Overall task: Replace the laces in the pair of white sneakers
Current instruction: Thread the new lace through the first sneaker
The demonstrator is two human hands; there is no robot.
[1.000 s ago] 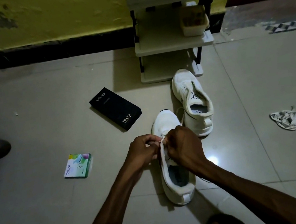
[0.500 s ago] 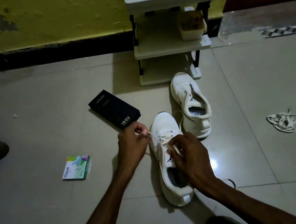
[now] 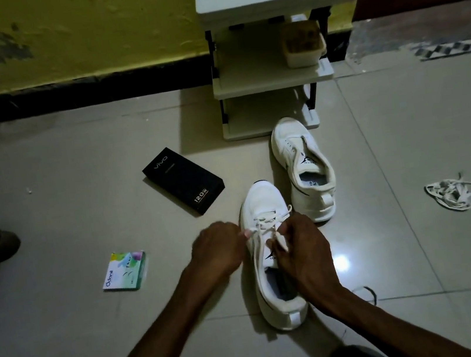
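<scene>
Head view: near sneaker (image 3: 259, 202), centre, lace (image 3: 265, 220) part threaded; left hand (image 3: 218, 250), back from its 10 o'clock pull, and right hand (image 3: 301, 248) both pinching lace, next eyelet likely due; second sneaker (image 3: 303, 167), 1 o'clock, unlaced

Left hand (image 3: 215, 252) and right hand (image 3: 302, 249) pinch lace (image 3: 266, 220) on nearer sneaker (image 3: 262, 197).

Blk box (image 3: 183, 181): vivo, 120W; pkt (image 3: 124, 271): Odonil
</scene>
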